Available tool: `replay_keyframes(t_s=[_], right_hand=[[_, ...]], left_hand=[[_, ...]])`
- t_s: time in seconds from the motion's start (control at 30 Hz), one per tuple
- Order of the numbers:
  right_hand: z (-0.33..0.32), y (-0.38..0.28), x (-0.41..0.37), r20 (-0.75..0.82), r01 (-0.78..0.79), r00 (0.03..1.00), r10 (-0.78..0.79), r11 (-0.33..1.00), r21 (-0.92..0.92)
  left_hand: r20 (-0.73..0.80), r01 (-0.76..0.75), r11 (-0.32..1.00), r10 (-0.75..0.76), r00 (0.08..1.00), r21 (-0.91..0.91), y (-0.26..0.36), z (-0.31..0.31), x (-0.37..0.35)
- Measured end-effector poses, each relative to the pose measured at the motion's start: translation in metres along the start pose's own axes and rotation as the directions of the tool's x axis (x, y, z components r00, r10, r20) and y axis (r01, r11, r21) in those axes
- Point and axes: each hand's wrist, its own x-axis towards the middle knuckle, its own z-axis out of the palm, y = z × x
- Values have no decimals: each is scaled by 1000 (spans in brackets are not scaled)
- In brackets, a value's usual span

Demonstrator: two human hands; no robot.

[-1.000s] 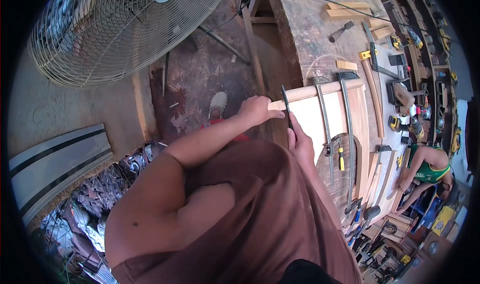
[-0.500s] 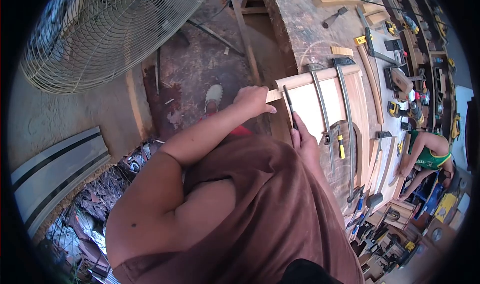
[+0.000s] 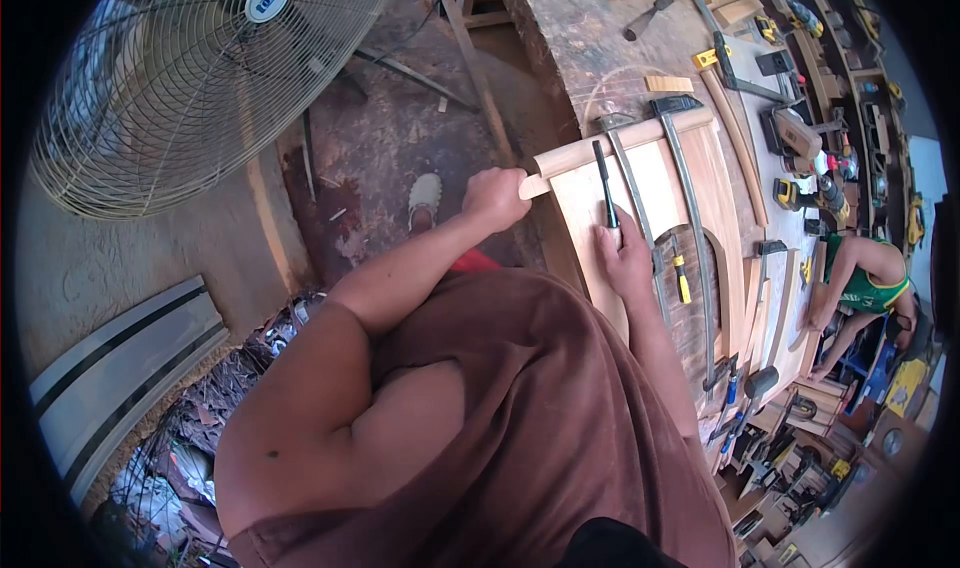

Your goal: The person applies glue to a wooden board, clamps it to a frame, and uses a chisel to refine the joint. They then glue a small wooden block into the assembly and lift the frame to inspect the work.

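My left hand (image 3: 495,200) is closed around the end of a light wooden strip (image 3: 534,187), beside the near corner of a clamped wooden panel (image 3: 585,203). Its fingertips are hidden from me. My right hand (image 3: 627,253) grips a slim dark tool (image 3: 602,173), which looks like a file, pointing away over the panel. A rounded wooden rail (image 3: 575,155) runs along the panel's far edge. Two bar clamps (image 3: 632,183) (image 3: 688,193) lie across panel and rail. A yellow-and-black handled tool (image 3: 682,280) lies beside the curved cutout.
A large fan (image 3: 215,78) stands at upper left. On the workbench (image 3: 600,43) are a flat-bladed tool (image 3: 648,18), wood offcuts (image 3: 668,84), a mallet (image 3: 762,382) and a drill (image 3: 830,196). Another person in a green top (image 3: 865,293) works at the right.
My right hand has moved up and further over the panel, with the dark tool now more upright. My left hand stays at the strip, its fingers more closed. The view has shifted slightly.
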Motion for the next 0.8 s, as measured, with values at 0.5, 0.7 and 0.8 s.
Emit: replay_keyframes(t_s=[0.5, 0.7, 0.8], right_hand=[[-11, -9, 4, 96, -120, 990, 107, 983, 142], [-8, 0, 4, 40, -12, 999, 8, 995, 100], [-10, -2, 4, 56, -65, 997, 59, 991, 116]], left_hand=[[183, -121, 943, 185, 966, -311, -29, -99, -43], [-74, -285, 788, 293, 953, -546, -24, -90, -59], [-144, -320, 766, 291, 946, -557, -20, -94, -61]])
